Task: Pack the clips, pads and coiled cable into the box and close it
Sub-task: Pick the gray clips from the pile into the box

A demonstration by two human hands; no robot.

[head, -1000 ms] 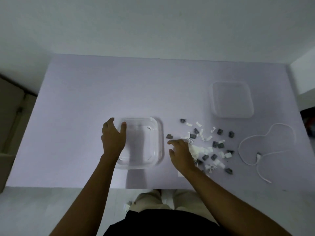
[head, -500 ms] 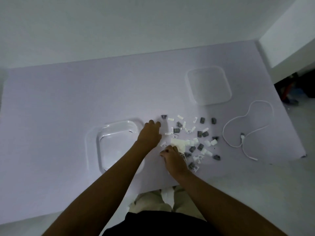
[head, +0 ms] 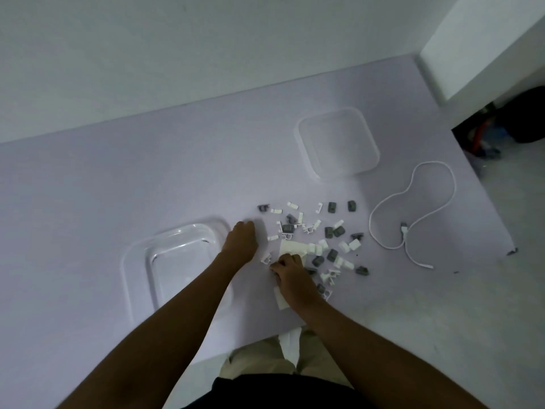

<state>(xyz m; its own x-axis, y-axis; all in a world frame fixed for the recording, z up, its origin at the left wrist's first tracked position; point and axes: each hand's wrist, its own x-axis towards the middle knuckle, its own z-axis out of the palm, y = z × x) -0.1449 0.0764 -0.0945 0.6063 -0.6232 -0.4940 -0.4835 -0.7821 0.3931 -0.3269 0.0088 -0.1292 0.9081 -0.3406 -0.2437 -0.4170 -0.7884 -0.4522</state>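
Observation:
The clear plastic box (head: 188, 229) sits open on the lilac table, left of centre. Its clear lid (head: 339, 143) lies apart at the back right. Several grey and white clips (head: 332, 207) are scattered between them, around a white pad (head: 295, 247). Another white pad (head: 280, 301) pokes out from under my right wrist. The white cable (head: 404, 227) lies in a loose loop at the right, uncoiled. My left hand (head: 240, 243) rests palm down by the box's right rim, fingers hidden. My right hand (head: 292, 276) is curled at the near edge of the first pad.
The table's (head: 118, 178) right edge runs just past the cable, and its front edge is close under my forearms. A white wall stands behind. Dark clutter (head: 507, 128) lies on the floor at the far right.
My left hand left the box's left rim and crossed to its right side, next to the clips. My right hand stayed on the pile. The view swung to the right.

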